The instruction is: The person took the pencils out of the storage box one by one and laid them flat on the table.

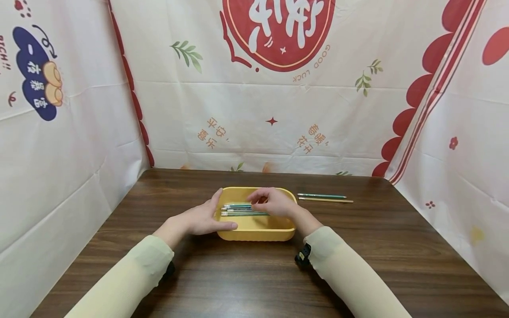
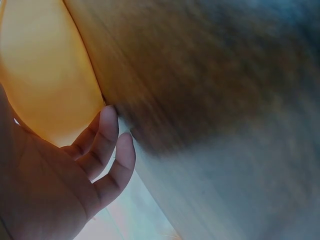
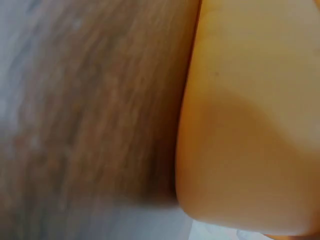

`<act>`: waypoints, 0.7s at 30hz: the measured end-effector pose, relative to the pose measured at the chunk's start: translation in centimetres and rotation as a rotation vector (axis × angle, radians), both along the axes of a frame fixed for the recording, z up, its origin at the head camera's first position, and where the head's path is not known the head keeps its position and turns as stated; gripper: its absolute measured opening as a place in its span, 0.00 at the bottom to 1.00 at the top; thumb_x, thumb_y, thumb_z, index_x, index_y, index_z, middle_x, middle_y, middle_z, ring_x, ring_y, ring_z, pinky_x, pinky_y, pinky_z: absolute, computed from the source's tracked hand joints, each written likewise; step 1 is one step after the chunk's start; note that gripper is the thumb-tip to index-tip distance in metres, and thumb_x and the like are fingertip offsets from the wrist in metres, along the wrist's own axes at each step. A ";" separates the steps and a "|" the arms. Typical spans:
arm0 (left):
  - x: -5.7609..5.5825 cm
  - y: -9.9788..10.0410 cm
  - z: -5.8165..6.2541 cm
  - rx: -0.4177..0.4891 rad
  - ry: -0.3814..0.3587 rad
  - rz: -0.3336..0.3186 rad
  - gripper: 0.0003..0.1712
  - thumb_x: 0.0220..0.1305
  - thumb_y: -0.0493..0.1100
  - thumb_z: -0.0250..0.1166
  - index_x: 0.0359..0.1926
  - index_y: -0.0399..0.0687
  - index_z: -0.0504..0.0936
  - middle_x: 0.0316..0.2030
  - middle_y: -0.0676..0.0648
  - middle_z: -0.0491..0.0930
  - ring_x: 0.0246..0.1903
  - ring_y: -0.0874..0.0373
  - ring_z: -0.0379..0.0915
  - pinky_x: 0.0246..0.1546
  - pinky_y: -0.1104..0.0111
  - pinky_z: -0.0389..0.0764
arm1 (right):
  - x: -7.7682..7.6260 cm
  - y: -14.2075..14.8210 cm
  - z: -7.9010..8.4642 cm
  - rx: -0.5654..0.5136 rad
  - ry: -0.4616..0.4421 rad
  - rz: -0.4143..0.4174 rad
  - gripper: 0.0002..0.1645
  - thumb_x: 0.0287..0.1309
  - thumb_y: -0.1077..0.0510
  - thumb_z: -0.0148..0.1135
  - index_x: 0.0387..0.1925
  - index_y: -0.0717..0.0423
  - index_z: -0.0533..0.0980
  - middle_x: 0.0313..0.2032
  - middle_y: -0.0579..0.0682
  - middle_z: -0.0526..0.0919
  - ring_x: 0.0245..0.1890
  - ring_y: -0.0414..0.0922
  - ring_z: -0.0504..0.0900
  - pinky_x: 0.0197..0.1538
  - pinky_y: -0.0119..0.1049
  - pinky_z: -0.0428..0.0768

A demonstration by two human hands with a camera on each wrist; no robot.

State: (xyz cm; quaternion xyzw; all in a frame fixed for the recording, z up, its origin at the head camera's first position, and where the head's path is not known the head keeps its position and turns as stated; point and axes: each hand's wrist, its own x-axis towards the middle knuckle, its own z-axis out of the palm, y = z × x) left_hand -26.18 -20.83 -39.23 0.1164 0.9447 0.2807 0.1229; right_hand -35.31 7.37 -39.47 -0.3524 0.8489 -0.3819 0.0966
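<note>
A yellow basket [image 1: 254, 235] stands on the table, with several pencils [image 1: 242, 213] lying side by side inside it. My left hand [image 1: 203, 218] rests against the basket's left end, fingers along its side and thumb stretched over the front rim. In the left wrist view the fingers of the left hand [image 2: 100, 155] lie loosely bent beside the yellow wall [image 2: 50, 65]. My right hand [image 1: 274, 203] reaches into the basket, its bent fingertips at the pencils; whether they pinch one is hidden. Only the basket's outer wall [image 3: 245, 125] and the table show in the right wrist view.
To the right of the basket, a green pencil [image 1: 322, 195] and a yellowish pencil [image 1: 326, 200] lie on the brown wooden table [image 1: 254, 278]. Printed cloth [image 1: 246, 101] hangs behind the table and on both sides.
</note>
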 end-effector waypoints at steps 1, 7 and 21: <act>0.0 0.0 0.0 -0.003 0.001 -0.001 0.80 0.60 0.86 0.66 0.90 0.55 0.28 0.87 0.34 0.51 0.84 0.37 0.57 0.81 0.41 0.63 | 0.0 -0.1 -0.1 0.013 -0.010 0.006 0.15 0.70 0.61 0.73 0.56 0.57 0.89 0.46 0.51 0.92 0.42 0.40 0.83 0.50 0.35 0.82; 0.0 -0.1 0.0 -0.005 0.001 -0.007 0.80 0.61 0.85 0.66 0.90 0.54 0.27 0.87 0.32 0.50 0.84 0.37 0.56 0.81 0.41 0.63 | -0.2 -0.3 -0.5 0.118 -0.012 0.039 0.12 0.71 0.62 0.73 0.52 0.51 0.91 0.46 0.45 0.92 0.44 0.38 0.82 0.54 0.34 0.81; -0.2 0.0 -0.1 0.005 -0.002 0.000 0.80 0.61 0.84 0.67 0.90 0.53 0.28 0.87 0.31 0.51 0.84 0.36 0.56 0.81 0.41 0.63 | -0.1 -0.3 -0.6 0.209 0.067 0.067 0.12 0.69 0.64 0.73 0.49 0.48 0.92 0.42 0.43 0.89 0.40 0.37 0.80 0.48 0.32 0.80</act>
